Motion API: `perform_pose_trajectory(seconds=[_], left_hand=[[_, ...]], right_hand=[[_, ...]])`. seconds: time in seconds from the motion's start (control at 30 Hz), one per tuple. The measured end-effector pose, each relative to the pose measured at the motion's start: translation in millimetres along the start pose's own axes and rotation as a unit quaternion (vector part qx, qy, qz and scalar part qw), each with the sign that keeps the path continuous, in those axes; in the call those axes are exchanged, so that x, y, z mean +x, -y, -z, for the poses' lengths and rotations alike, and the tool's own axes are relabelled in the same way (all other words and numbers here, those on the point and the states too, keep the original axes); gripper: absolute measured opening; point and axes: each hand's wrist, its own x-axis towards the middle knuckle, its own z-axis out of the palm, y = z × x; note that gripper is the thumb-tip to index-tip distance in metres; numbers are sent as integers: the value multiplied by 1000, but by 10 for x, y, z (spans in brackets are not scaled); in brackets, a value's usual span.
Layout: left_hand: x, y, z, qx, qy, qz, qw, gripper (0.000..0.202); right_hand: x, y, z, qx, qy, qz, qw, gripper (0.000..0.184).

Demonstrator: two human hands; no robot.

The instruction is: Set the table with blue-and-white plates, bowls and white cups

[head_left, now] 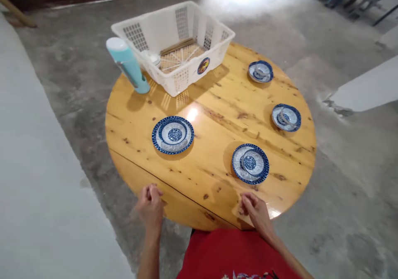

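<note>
My left hand (pixel 150 204) hovers at the near edge of a round wooden table (pixel 214 117), fingers curled together with nothing visible in them. My right hand (pixel 253 208) is also at the near edge, fingers curled, just below a blue-and-white plate with a small bowl on it (pixel 250 163). A second plate with a bowl (pixel 173 134) lies at the left middle. Two smaller blue-rimmed dish sets (pixel 286 117) (pixel 260 71) sit toward the right and far right.
A white plastic basket (pixel 174 26) holding chopsticks and a small white dish stands at the table's far edge. A teal flask (pixel 128 65) stands beside it on the left. Concrete floor surrounds the table; a grey ledge runs along the left.
</note>
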Motion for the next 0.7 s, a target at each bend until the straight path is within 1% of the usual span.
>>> perform_pose_trajectory(seconds=[0.03,0.07,0.1,0.17,0.2,0.27,0.33,0.37,0.4,0.43,0.5,0.53,0.6,0.63,0.67,0.7], left_hand=[[-135,7,-83,-6,-15,10,1000,26],[-268,-3,-178,-12,4,2,1000,25],[-400,-27,-282,-19,32,-16,999,25],[-665,-109,-507,-28,85,-75,993,26],[-802,-158,-624,-28,107,-113,987,27],[-1096,-258,-855,-20,139,-187,972,28],[-1427,-337,-1075,-9,162,-240,957,29],[-1609,-364,-1182,-2,171,-256,951,29],[-1803,-383,-1287,6,182,-267,946,30],[-2006,-397,-1392,16,195,-273,942,30],[-2435,-424,-1600,39,237,-278,930,30],[-2652,-446,-1703,51,265,-278,922,31],[-3066,-521,-1903,75,324,-279,901,31],[-3250,-578,-1997,87,354,-287,886,30],[-3412,-644,-2085,101,379,-302,869,28],[-3548,-720,-2168,116,398,-324,850,26]], right_hand=[[-88,-138,-8,20,13,-25,999,42],[-150,-239,-3,32,30,-36,998,42],[-185,-304,24,30,46,-29,998,41],[-187,-359,171,-5,58,22,998,36],[-167,-373,294,-30,50,53,997,34],[-122,-446,623,-66,11,94,993,33],[-108,-665,1022,-58,-28,97,993,35],[-122,-848,1233,-42,-43,87,994,36],[-152,-1080,1446,-22,-57,71,996,37],[-200,-1357,1660,-2,-70,47,996,38],[-360,-2004,2081,24,-94,-19,995,37],[-476,-2346,2284,33,-110,-67,991,35],[-776,-2983,2658,46,-132,-175,975,27],[-956,-3249,2822,47,-139,-210,967,24],[-1148,-3466,2966,44,-139,-252,957,23],[-1346,-3627,3089,35,-154,-273,949,24]])
